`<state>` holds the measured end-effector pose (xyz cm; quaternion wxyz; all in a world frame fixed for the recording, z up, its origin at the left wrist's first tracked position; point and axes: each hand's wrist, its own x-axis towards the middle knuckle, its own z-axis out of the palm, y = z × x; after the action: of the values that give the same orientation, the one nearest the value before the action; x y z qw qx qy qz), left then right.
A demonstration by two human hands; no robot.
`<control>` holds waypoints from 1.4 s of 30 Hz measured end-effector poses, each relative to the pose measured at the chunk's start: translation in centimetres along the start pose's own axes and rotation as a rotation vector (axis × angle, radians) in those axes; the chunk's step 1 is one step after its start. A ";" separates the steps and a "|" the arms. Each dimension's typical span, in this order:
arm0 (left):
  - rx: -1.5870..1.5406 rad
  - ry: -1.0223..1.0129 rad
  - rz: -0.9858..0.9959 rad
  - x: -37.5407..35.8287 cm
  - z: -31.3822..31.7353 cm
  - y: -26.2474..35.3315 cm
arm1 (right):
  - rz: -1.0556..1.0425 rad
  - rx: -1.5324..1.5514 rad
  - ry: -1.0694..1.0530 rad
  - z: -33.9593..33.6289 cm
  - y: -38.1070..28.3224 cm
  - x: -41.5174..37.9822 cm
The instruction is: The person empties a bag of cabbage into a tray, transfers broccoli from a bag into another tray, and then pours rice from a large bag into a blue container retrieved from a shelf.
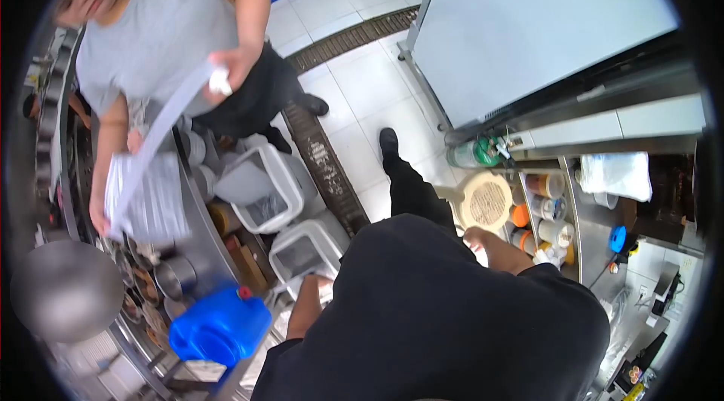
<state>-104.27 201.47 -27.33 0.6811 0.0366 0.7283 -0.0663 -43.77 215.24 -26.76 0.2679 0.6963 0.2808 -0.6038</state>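
My left hand [321,285] hangs low at my side, beside the rim of a pale plastic bin [337,249]; its fingers are mostly hidden by my black shirt [437,318]. On the other side, my right hand [475,237] is near my waist, with a patch of white material [481,255] at it. I cannot tell whether the right fingers hold that material. Just beyond this hand is a round cream-coloured vessel [461,209] with a brown speckled middle and a side handle.
A co-worker [170,20] at left holds a long white strip [160,133] and a stack of translucent sheets [147,201]. A second bin [294,201], blue jerrycan [219,326] and metal bowl [66,292] stand left. At right are a refrigerator [543,24], green cylinder [471,152] and jar shelves [567,190].
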 end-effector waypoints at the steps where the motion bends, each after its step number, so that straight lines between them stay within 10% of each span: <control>1: -0.005 0.011 0.014 -0.7 -0.6 1.6 | -0.015 -0.014 0.003 -1.2 -2.1 0.0; 12: -0.318 0.277 0.489 -8.4 -1.4 38.7 | -0.850 -0.071 0.733 -35.1 -36.4 17.0; 16: -0.424 0.285 0.605 -9.9 -1.1 51.3 | -0.712 0.580 0.424 -46.2 -55.0 -2.5; 23: -0.423 0.226 0.473 -5.0 -0.9 63.1 | -0.825 0.575 0.558 -59.0 -74.3 -2.9; 27: -0.254 0.171 0.304 -2.3 -3.5 69.6 | -0.649 0.302 0.982 -63.2 -76.7 3.1; 30: -0.155 0.145 0.248 -2.9 -7.0 77.2 | -0.338 0.253 0.971 -64.0 -75.3 5.2; 32: -0.121 0.141 0.260 -3.8 -9.7 83.3 | -0.198 0.071 0.566 -66.6 -76.1 3.4; 36: -0.126 0.171 0.322 -5.8 -15.1 97.5 | -0.181 0.594 0.601 -69.3 -78.1 7.7; 41: -0.249 0.208 0.453 -8.5 -19.1 118.2 | -0.178 0.641 0.573 -77.7 -80.5 10.6; 42: -0.276 0.216 0.469 -9.7 -18.9 121.5 | -0.296 0.187 0.568 -79.9 -80.1 11.9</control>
<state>-104.75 324.72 -22.15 0.5949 0.1180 0.7704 0.1969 -44.49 328.90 -31.08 0.0233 0.8100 0.3859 -0.4409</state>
